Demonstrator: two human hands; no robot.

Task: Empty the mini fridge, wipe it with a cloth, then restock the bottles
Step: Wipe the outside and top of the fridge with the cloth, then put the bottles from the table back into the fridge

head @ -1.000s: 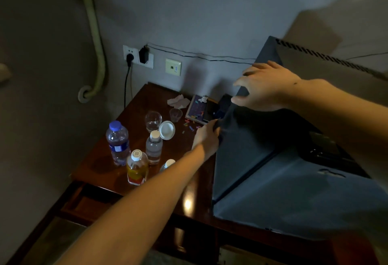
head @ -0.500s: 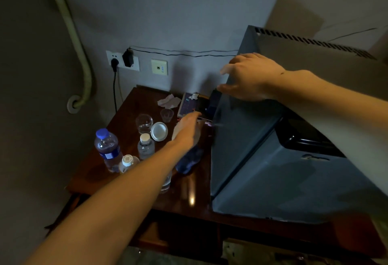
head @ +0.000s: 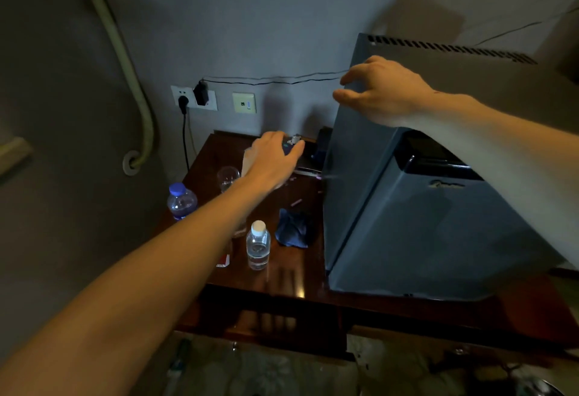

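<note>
The dark grey mini fridge (head: 416, 232) stands on the right of the wooden table (head: 291, 283), its door shut. My right hand (head: 382, 91) rests on the fridge's top left corner, fingers spread. My left hand (head: 272, 160) reaches over the back of the table beside the fridge, fingers apart and holding nothing. A crumpled blue cloth (head: 294, 232) lies on the table against the fridge's left side. A clear bottle with a white cap (head: 258, 245) stands in front of it. A blue-capped water bottle (head: 181, 201) stands at the table's left edge. My forearm hides other bottles.
A drinking glass (head: 227, 178) stands behind my left wrist. A dark flat object (head: 310, 157) lies at the back by the fridge. Wall sockets with a plug and adapter (head: 194, 98) sit above the table. A pale pipe (head: 131, 82) runs down the wall at left.
My left hand let go of the blue cloth, which now lies on the table, and moved toward the back. My right hand stayed on the fridge's top corner. The view shifted.
</note>
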